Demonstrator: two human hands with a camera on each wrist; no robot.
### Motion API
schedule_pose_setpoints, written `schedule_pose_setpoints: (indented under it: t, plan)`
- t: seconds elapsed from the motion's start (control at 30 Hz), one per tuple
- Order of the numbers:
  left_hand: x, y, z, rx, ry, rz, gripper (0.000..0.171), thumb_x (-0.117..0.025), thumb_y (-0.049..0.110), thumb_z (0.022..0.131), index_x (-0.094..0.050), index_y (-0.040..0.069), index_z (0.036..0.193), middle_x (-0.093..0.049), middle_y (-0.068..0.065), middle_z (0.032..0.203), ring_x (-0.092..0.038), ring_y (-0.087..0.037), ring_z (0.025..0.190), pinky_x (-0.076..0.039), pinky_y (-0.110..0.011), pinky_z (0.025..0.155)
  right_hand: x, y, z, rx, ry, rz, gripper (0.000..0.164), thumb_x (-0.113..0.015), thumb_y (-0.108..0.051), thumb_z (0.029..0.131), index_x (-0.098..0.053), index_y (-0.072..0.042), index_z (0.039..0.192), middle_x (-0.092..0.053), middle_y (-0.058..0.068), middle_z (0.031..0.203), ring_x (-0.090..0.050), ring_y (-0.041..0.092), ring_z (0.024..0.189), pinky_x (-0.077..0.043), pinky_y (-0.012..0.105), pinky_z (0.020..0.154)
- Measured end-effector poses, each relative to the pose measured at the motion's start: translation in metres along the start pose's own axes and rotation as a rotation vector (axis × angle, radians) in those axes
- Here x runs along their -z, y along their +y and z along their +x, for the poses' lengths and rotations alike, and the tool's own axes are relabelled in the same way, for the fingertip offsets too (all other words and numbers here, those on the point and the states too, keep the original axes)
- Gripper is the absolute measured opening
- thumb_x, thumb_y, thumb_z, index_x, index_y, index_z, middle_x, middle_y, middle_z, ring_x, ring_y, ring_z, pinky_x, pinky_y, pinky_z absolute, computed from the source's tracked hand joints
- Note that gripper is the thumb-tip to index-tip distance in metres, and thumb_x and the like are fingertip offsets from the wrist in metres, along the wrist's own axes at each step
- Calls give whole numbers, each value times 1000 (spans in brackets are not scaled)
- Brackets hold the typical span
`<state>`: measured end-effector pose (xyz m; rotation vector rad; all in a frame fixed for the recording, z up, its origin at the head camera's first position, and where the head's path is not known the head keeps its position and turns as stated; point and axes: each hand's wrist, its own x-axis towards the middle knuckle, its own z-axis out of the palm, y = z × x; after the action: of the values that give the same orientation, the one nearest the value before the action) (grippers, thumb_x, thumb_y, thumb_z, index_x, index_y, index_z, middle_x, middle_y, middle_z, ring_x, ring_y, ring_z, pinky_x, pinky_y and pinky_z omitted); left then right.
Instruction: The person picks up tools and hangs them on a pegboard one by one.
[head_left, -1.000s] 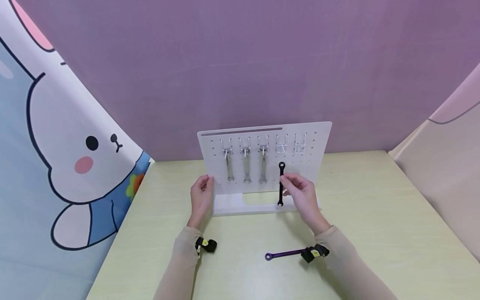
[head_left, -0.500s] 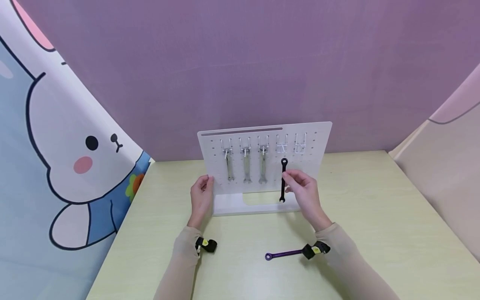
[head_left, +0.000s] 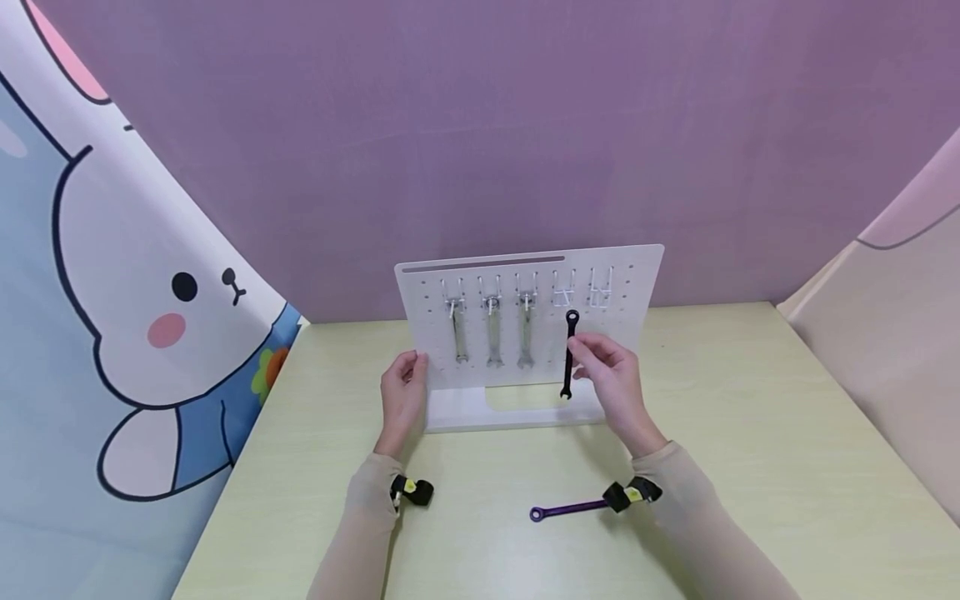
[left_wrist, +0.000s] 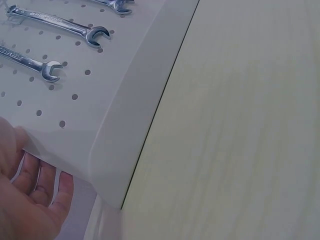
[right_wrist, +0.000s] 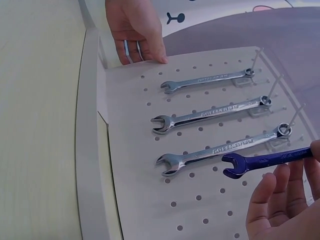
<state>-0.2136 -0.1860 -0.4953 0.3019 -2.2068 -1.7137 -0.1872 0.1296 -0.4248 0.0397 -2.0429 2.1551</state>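
My right hand (head_left: 618, 387) pinches a dark combination wrench (head_left: 567, 367) by its shaft, ring end up and open end down. It is held in front of the white pegboard (head_left: 637, 292), the ring just below a wire hook (head_left: 564, 297). In the right wrist view this wrench (right_wrist: 265, 160) looks deep blue. At the board's left edge, my left hand (head_left: 402, 400) grips it, thumb in front and fingers (left_wrist: 46, 182) behind. Three silver combination wrenches (right_wrist: 215, 111) hang by their ring ends from hooks on the board's left half.
A purple combination wrench (head_left: 570, 508) lies on the pale wooden table (head_left: 750, 467), its right end hidden behind the right wrist camera (head_left: 617, 497). Another wire hook (head_left: 601, 297) sits farther right on the board. A purple backdrop (head_left: 525, 125) stands behind.
My right hand has moved the dark wrench upward and slightly right, bringing its ring end closer to the hooks. The left hand has stayed at the board's edge.
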Motion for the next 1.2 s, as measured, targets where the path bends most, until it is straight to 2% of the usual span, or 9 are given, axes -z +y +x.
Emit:
schedule_pose_setpoints:
  t: [0.37, 0.57, 0.67, 1.07, 1.2]
  plan:
    - [0, 1, -1, 18, -11, -13, 27, -62, 23, 109, -72, 2, 122, -75, -19, 119, -63, -20, 100, -48, -20, 82, 0, -4, 4, 2, -1, 9, 20, -69, -15, 105, -74, 2, 115, -73, -13, 86, -65, 7, 80, -59, 23, 71]
    - [1, 2, -2, 18, -7, 3, 27, -62, 23, 109, -72, 1, 122, -75, -20, 118, -63, -19, 99, -48, -19, 82, 1, -7, 6, -4, -15, -9, 27, -69, -17, 105, -71, 6, 119, -72, -14, 87, -65, 7, 81, -59, 24, 73]
    - [1, 3, -2, 17, -9, 4, 27, -62, 23, 109, -72, 1, 122, -75, -21, 119, -62, -17, 98, -47, -19, 82, 0, -8, 7, -17, -20, 2, 25, -69, -16, 105, -72, 5, 118, -72, -13, 87, -65, 7, 80, -59, 24, 72]
    - [1, 3, -2, 1, -3, 12, 27, -63, 22, 109, -73, 1, 121, -75, -20, 114, -61, -14, 93, -47, -18, 81, 1, -5, 12, -39, -21, 31, 7, -70, -19, 105, -76, -17, 104, -73, -13, 88, -65, 7, 79, -58, 23, 71]
    - [1, 3, -2, 2, -3, 9, 26, -63, 22, 109, -73, 0, 120, -75, -20, 114, -61, -14, 93, -47, -19, 81, 1, -3, 14, -39, -21, 24, 14, -69, -19, 105, -76, -8, 110, -72, -13, 87, -65, 7, 78, -58, 22, 71]
